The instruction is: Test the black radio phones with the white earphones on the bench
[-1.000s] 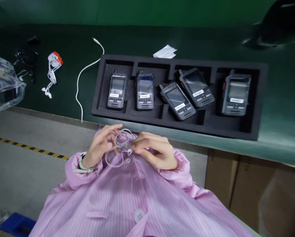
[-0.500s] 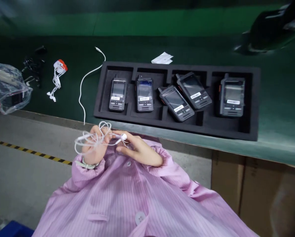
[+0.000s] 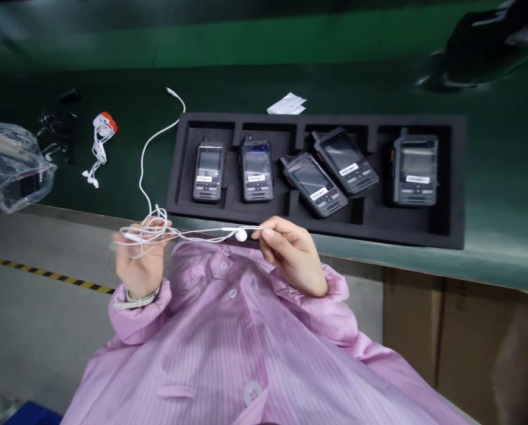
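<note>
A pair of white wired earphones point(image 3: 188, 238) is stretched between my two hands in front of my chest. Loose loops of its cable lie over the fingers of my left hand point(image 3: 140, 262), which is turned palm up and holds them. My right hand point(image 3: 292, 251) pinches the cable's thinner end between thumb and fingertips. One round white earbud point(image 3: 241, 235) dangles just left of that pinch; a second earbud cannot be made out. From the left hand, the cable's plug end point(image 3: 171, 92) runs up across the green table point(image 3: 126, 195).
A black foam tray point(image 3: 255, 219) carries several handheld radios, two overlapping at an angle. Left on the table lie another bundled earphone set point(image 3: 99, 147) with an orange tag, black cables point(image 3: 58, 127) and a clear plastic bag point(image 3: 20, 165). White paper slips point(image 3: 287, 104) lie behind the tray.
My hands have moved apart, the right one to the right with the earbud end, the left one slightly left. The cable between them is now drawn out straight.
</note>
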Available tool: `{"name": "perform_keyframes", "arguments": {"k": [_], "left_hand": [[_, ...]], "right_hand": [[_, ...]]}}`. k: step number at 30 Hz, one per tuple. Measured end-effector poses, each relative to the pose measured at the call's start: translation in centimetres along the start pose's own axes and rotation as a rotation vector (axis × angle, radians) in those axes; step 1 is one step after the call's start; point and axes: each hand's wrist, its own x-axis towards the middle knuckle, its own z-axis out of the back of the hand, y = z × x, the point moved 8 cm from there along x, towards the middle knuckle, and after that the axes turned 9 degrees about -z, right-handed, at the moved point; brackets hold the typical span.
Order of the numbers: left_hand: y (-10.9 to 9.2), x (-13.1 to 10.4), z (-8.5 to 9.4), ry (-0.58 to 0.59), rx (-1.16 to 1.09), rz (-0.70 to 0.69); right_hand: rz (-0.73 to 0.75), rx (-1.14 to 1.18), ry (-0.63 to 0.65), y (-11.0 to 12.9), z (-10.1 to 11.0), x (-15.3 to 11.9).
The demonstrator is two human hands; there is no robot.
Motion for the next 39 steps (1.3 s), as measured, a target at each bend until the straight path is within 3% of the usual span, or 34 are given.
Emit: {"name": "perform_keyframes", "arguments": {"k": [5,8,10,12,14,15,21,26,30,33,35,39], "left_hand": [[-0.1,0.2,-0.2,0.182,-0.047,0.134],[-1.3,0.5,0.0,0.272,-0.113,0.042],[-2.6,0.3,-0.8,0.444,-0.235,-0.039],[-3.0,-0.8,-2.4,0.706,-0.251,-0.022],[-2.0,-2.3,-3.7,0.893,-0.09,0.055],[-1.2,-2.8,-4.1,0.921,0.038,0.078],[2.4,-4.9,-7.1,0.946,0.778,-0.084],[2.6,-4.8,-8.1,0.825,0.824,-0.154],[0.2,-4.1,-7.3,0.611,0.886,-0.442],[-0.7,-4.6,-7.0,0.589,0.877,-0.608],[-0.4,-4.4,-6.2,0.51,0.808,-0.55],[0.8,-3.3,-3.6,0.174,0.408,-0.278]], "right_hand": [[0.036,-0.072,-0.035,1.1,-0.5,0.0],[0.01,-0.094,-0.016,1.1,-0.6,0.0],[0.017,-0.102,-0.036,1.1,-0.2,-0.1],[0.042,-0.081,-0.059,1.1,0.3,-0.3],[0.044,-0.043,-0.052,0.9,0.4,-0.3],[0.038,-0.029,-0.041,0.8,0.3,-0.2],[0.019,-0.034,0.028,0.8,-1.0,0.2],[0.046,-0.125,0.019,1.7,-0.7,-0.2],[0.077,-0.382,0.025,2.4,-0.8,-0.5],[0.029,-0.475,0.082,1.6,-1.4,-0.5],[-0.04,-0.529,0.157,0.6,-1.8,-0.5],[-0.112,-0.746,0.272,-1.0,-1.9,-0.7]]}}
